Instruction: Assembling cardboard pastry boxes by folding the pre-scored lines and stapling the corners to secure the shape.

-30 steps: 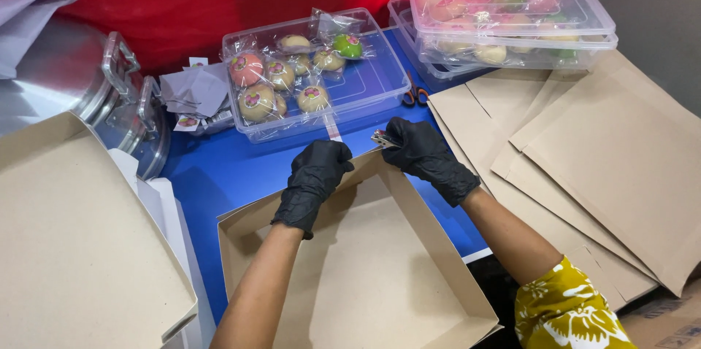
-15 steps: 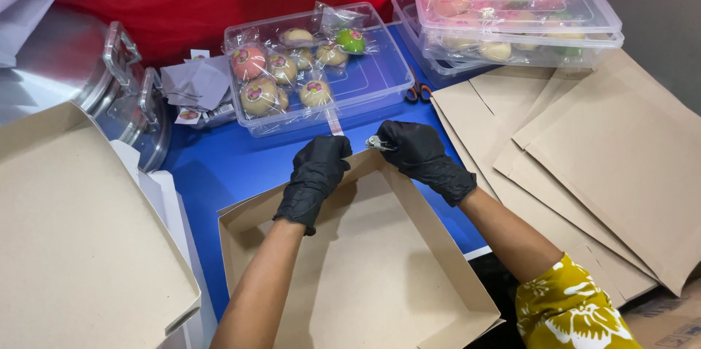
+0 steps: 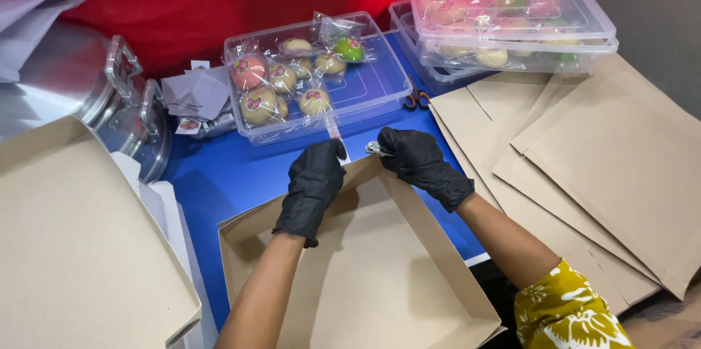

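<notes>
The brown cardboard box [image 3: 365, 283] sits open on the blue table [image 3: 219, 174] right in front of me, its far corner raised where both gloved hands meet. My left hand [image 3: 314, 185] is closed narrow, pinching the box's far wall at that corner; my right hand [image 3: 420, 163] is wrapped around a small metal stapler [image 3: 377, 149], its nose at the corner flap. Compared with a second ago, the hands have barely shifted along the rim while the corner stays pinched together, so I judge the corner is being fastened and not yet released. Just beyond the corner stands an open clear plastic tray [image 3: 380, 93] of wrapped round sweets [image 3: 281, 86], close enough to crowd the stapler. Orange-handled scissors [image 3: 416, 99] lie beside it. Further right, stacked lidded containers [image 3: 511, 20] sit above a fan of flat cardboard sheets [image 3: 606, 166]. To the left are a steel pot [image 3: 95, 101] and another folded box [image 3: 73, 247].
</notes>
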